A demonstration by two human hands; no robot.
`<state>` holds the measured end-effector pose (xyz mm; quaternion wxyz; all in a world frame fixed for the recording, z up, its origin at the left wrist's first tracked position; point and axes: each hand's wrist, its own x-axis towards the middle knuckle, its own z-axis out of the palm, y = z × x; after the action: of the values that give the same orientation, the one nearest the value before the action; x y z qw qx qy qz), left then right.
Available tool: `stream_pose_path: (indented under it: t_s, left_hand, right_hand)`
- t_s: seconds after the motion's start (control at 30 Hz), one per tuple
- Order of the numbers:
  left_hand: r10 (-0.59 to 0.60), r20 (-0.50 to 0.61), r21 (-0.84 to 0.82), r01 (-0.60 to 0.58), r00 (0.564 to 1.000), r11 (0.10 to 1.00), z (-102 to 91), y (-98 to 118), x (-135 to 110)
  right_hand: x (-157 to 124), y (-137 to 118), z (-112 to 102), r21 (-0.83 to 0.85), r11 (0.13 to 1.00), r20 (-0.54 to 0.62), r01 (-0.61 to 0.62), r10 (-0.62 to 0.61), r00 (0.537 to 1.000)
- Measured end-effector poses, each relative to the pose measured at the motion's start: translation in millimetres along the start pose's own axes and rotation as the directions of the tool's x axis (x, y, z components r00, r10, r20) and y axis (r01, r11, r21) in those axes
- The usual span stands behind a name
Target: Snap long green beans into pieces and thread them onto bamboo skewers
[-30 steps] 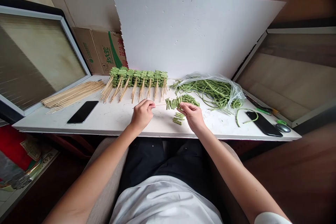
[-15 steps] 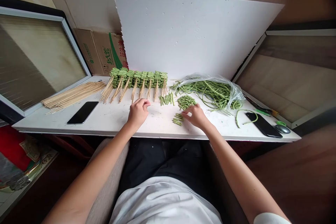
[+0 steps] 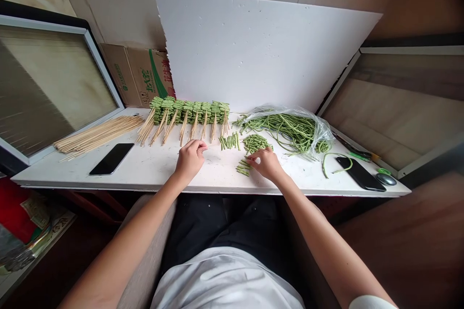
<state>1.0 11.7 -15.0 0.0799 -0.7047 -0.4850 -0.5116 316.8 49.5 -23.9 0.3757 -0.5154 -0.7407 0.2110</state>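
My left hand is closed in a pinch above the white table. From its fingertips a thin bamboo skewer, only faintly visible, points right toward a row of cut green bean pieces lying side by side. My right hand is closed at a small group of loose bean pieces, its thumb and fingers on a piece at the group's right end. Just behind that hand is a heap of cut bean pieces. Finished bean skewers stand stacked at the back, their bare sticks toward me.
Bare bamboo skewers lie at the left, near a black phone. A plastic bag of long beans rests at the back right. Another phone is at the right edge. A white board stands behind, beside a cardboard box.
My right hand has shifted slightly left, onto the small group of bean pieces. My left hand keeps its pinch in nearly the same place. The whole view has moved slightly.
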Motion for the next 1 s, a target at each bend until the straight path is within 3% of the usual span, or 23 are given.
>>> stream_pose_path:
  t_s: [0.13, 0.27, 0.4, 0.5, 0.57, 0.63, 0.7, 0.83, 1.0]
  left_hand:
    - [0.003, 0.012, 0.005, -0.003, 1.000, 1.000, 1.3, -0.7, -1.4]
    - [0.006, 0.014, 0.009, -0.006, 1.000, 1.000, 0.9, 0.3, -1.5]
    - [0.008, 0.014, 0.022, -0.009, 1.000, 1.000, -0.6, 2.6, -0.7]
    - [0.018, 0.001, 0.027, -0.018, 1.000, 0.999, -1.6, 3.7, 0.2]
    - [0.022, -0.011, 0.029, -0.022, 1.000, 0.999, -2.0, 4.1, 0.8]
    - [0.025, -0.020, 0.022, -0.025, 0.999, 0.999, -2.3, 4.8, 1.0]
    - [0.028, -0.022, 0.009, -0.028, 0.999, 1.000, -2.5, 6.1, 0.9]
    - [0.038, -0.026, -0.010, -0.038, 0.999, 0.999, -2.0, 9.7, 0.1]
    - [0.034, -0.023, -0.033, -0.035, 0.999, 0.999, -0.7, 12.8, -0.8]
  right_hand:
    - [-0.6, 2.2, 4.7, -0.281, 0.960, 0.012, -0.003, 0.007, 1.000]
    - [-2.3, -1.7, 6.2, -0.402, 0.915, -0.024, -0.034, 0.026, 0.999]
    - [-4.5, -9.0, 4.9, -0.493, 0.870, 0.028, -0.018, 0.037, 0.999]
    - [-3.7, -12.2, 1.4, -0.490, 0.872, -0.029, -0.006, -0.009, 1.000]
    - [-1.4, -12.5, -2.7, -0.360, 0.933, -0.081, -0.015, -0.015, 0.997]
    - [1.7, -12.5, -7.2, -0.103, 0.994, -0.110, -0.041, 0.030, 0.993]
    - [4.2, -13.4, -10.6, 0.208, 0.974, -0.110, -0.091, 0.116, 0.987]
    - [5.3, -18.8, -12.5, 0.636, 0.747, -0.005, -0.193, 0.254, 0.967]
    - [2.2, -26.2, -11.3, 0.817, 0.520, 0.145, -0.249, 0.233, 0.962]
